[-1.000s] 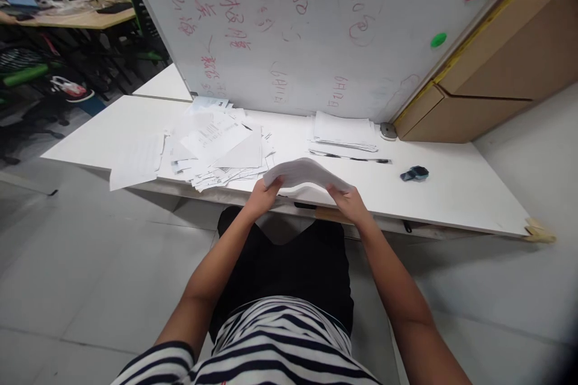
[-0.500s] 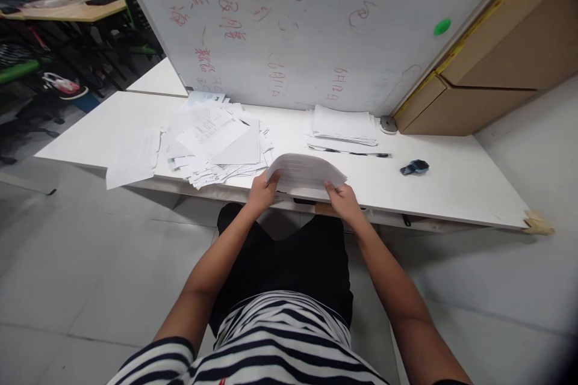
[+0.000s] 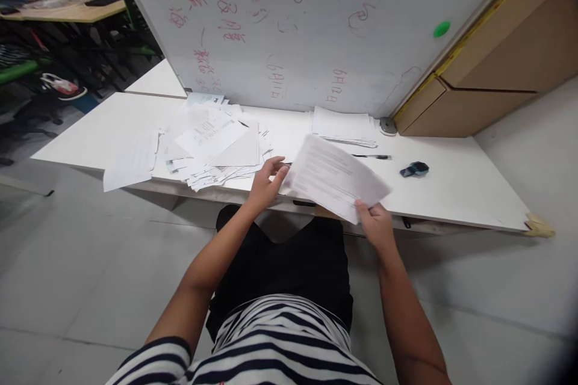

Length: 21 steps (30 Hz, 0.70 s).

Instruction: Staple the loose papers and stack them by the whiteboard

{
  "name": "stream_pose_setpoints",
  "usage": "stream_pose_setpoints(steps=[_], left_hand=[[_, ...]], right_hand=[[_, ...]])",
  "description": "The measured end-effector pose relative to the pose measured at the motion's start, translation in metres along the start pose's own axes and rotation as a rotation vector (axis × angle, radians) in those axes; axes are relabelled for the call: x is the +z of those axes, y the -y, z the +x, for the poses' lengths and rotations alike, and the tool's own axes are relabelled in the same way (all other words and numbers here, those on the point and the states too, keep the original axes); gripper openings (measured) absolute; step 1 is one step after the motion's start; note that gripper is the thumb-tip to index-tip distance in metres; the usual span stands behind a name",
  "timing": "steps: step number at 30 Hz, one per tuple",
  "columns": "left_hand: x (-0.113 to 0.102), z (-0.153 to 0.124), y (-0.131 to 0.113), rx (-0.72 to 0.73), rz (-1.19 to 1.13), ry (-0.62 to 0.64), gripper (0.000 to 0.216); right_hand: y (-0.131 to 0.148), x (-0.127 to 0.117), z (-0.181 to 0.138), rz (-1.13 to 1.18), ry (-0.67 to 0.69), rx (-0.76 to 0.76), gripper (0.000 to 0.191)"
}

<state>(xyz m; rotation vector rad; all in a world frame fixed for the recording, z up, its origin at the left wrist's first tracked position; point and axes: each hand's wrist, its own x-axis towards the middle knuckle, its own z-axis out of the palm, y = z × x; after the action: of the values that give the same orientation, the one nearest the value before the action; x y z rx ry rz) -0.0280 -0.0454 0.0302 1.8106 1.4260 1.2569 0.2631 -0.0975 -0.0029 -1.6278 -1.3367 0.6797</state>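
My right hand (image 3: 376, 224) grips a printed sheet of paper (image 3: 336, 177) by its lower right corner, thumb on top. The sheet hangs tilted over the desk's front edge; whether it is one sheet or a thin stack, I cannot tell. Beside its left edge is my left hand (image 3: 268, 183), open, thumb and fingers apart and no longer gripping the paper. Left of that hand lies a messy pile of papers (image 3: 217, 138). Behind the held sheet rests a neat paper stack (image 3: 343, 123), with a dark pen (image 3: 379, 157) in front of it, partly covered.
The white desk (image 3: 460, 183) carries a dark blue watch (image 3: 414, 169) on the right. A whiteboard (image 3: 307, 30) with red writing stands behind, and cardboard boxes (image 3: 487, 108) are at the back right. One loose sheet (image 3: 130, 162) overhangs the front edge at left.
My left hand has let go of the paper. My right hand has moved right and down with it, and the sheet has gone from bowed upright to slanted and flatter.
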Motion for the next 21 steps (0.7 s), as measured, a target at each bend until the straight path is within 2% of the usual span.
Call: stream_pose_setpoints(steps=[3,7,10,13,21], left_hand=[[0.006,0.019,0.001,0.132,0.281,0.082,0.037],[0.030,0.040,0.010,0.303,0.606,0.213,0.044],[0.047,0.044,0.019,0.282,0.734,0.262,0.045],[0.056,0.042,0.026,0.239,0.794,0.210,0.046],[0.055,0.040,0.030,0.258,0.788,0.182,0.045]], right_hand=[[-0.023,-0.021,-0.010,0.292,-0.079,0.202,0.037],[-0.037,-0.036,-0.022,0.564,-0.083,0.400,0.040],[-0.040,-0.041,-0.029,0.634,-0.103,0.389,0.039],[-0.042,-0.043,-0.034,0.618,-0.106,0.341,0.035],[-0.046,-0.038,-0.032,0.574,-0.047,0.393,0.040]])
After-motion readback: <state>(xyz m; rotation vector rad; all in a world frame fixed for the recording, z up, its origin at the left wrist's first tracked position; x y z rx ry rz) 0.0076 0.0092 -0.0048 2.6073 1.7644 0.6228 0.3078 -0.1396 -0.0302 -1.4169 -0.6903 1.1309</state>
